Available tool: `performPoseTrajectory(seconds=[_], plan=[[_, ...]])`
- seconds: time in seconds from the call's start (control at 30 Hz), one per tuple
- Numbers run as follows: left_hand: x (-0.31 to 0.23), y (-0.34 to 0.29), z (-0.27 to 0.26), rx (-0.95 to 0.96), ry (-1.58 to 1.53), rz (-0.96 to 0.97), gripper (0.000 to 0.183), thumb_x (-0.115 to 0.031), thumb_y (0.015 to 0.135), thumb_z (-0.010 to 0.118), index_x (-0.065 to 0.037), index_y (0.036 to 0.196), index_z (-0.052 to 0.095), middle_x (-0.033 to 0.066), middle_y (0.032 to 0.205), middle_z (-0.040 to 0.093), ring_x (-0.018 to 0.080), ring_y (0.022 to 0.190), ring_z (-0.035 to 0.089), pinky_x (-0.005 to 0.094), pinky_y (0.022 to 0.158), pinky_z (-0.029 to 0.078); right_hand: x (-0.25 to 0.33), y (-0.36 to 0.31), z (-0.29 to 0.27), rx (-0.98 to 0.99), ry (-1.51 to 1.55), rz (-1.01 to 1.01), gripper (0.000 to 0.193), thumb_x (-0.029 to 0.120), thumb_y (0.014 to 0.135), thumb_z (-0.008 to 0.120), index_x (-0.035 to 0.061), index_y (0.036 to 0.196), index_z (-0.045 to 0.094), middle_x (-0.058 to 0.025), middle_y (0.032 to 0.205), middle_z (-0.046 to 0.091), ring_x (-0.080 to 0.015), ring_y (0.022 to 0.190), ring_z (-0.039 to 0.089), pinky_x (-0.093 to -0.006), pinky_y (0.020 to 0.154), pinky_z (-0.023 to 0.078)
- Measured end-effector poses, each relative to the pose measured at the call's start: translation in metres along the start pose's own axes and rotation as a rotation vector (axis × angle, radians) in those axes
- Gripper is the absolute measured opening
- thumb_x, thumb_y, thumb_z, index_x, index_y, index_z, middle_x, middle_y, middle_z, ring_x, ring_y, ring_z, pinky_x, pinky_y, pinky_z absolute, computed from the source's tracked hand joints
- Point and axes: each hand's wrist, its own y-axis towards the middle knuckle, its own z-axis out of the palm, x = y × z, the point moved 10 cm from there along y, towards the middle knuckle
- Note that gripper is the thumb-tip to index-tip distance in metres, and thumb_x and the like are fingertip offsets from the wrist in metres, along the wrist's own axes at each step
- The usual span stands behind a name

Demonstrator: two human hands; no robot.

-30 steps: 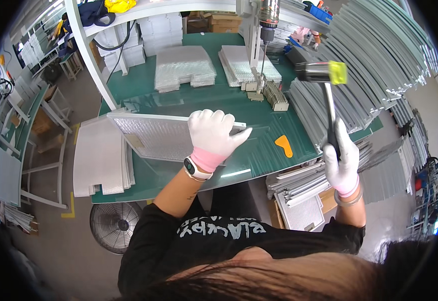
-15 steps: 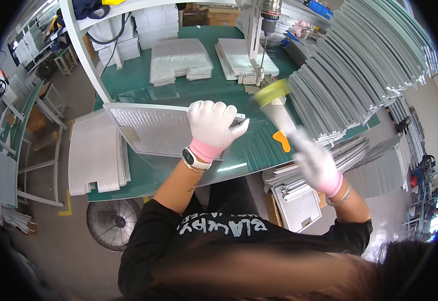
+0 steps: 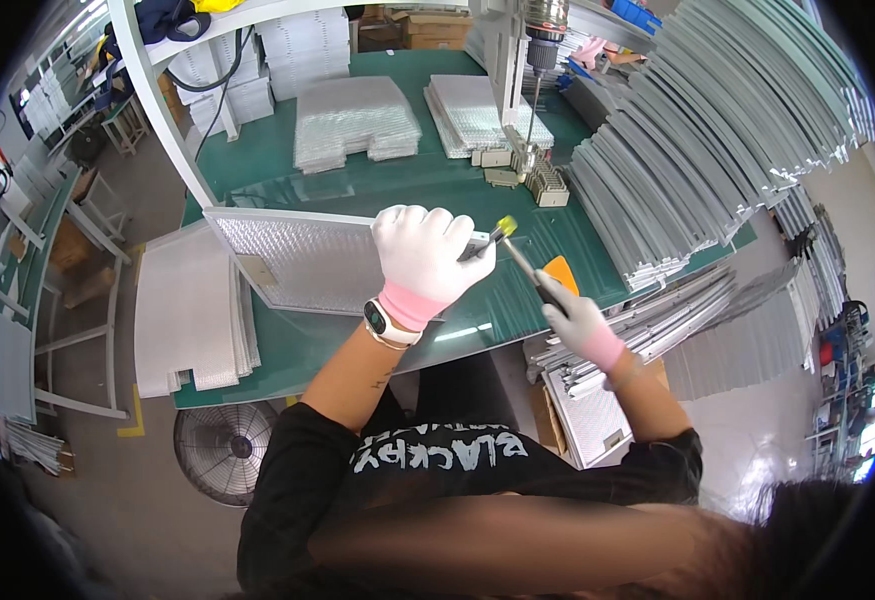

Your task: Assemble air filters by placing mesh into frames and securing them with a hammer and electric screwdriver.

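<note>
My left hand (image 3: 422, 258), in a white glove with a pink cuff, is closed over the right end of a silver-rimmed panel (image 3: 302, 258). The panel stands tilted on the green table, and its face is a shiny, textured sheet. In my closed right hand (image 3: 582, 328), gloved alike, is the dark handle of a hammer (image 3: 521, 262). The hammer's yellow head is at the panel's right corner, just beside my left fingers; whether it touches cannot be made out. Close behind the hammer handle lies a flat orange piece (image 3: 560, 271), partly hidden by my right hand.
A drill press (image 3: 543, 60) stands at the back, metal blocks (image 3: 545, 186) below it. A tall pile of grey frame strips (image 3: 697, 150) fills the right. Textured sheets lie stacked at the back (image 3: 357, 118) and left (image 3: 185, 310). A floor fan (image 3: 225, 455) stands below the table's left edge.
The hammer has swung down and left from its raised, blurred position to the panel's corner. My right hand has moved left with it. My left hand and the panel are almost unmoved.
</note>
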Motion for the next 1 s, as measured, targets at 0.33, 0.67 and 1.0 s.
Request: performPoseTrajectory(seconds=[0.33, 0.67, 1.0], plan=[[-0.005, -0.005, -0.015, -0.004, -0.062, -0.012, 0.032, -0.027, 0.055, 0.076, -0.014, 0.051, 0.046, 0.0008, 0.055, 0.041, 0.0227, 0.056, 0.044, 0.0380, 0.060, 0.033, 0.138, 0.170, -0.145, -0.735, 0.224, -0.493, 0.065, 0.012, 0.089, 0.066, -0.0052, 0.144, 0.034, -0.0209, 0.135, 0.047, -0.0326, 0.125, 0.047, -0.0416, 0.111, 0.032], [0.004, 0.004, 0.015, 0.053, -0.119, -0.013, 0.026, -0.025, 0.061, 0.075, -0.013, 0.054, 0.052, 0.0016, 0.055, 0.045, 0.0227, 0.055, 0.047, 0.0387, 0.060, 0.035, 0.179, 0.251, -0.154, -0.140, 1.343, -0.408, 0.017, 0.023, 0.093, 0.061, 0.0119, 0.104, 0.057, -0.0036, 0.081, 0.064, -0.0132, 0.066, 0.063, -0.0261, 0.059, 0.053], [0.007, 0.004, 0.019, 0.062, -0.128, 0.008, 0.023, -0.026, 0.060, 0.073, -0.013, 0.058, 0.055, 0.0020, 0.056, 0.045, 0.0232, 0.057, 0.048, 0.0390, 0.060, 0.035, 0.200, 0.211, -0.177, -0.412, 1.416, -0.591, 0.027, 0.033, 0.100, 0.047, 0.0099, 0.102, 0.062, -0.0029, 0.083, 0.063, -0.0139, 0.066, 0.060, -0.0257, 0.054, 0.049]])
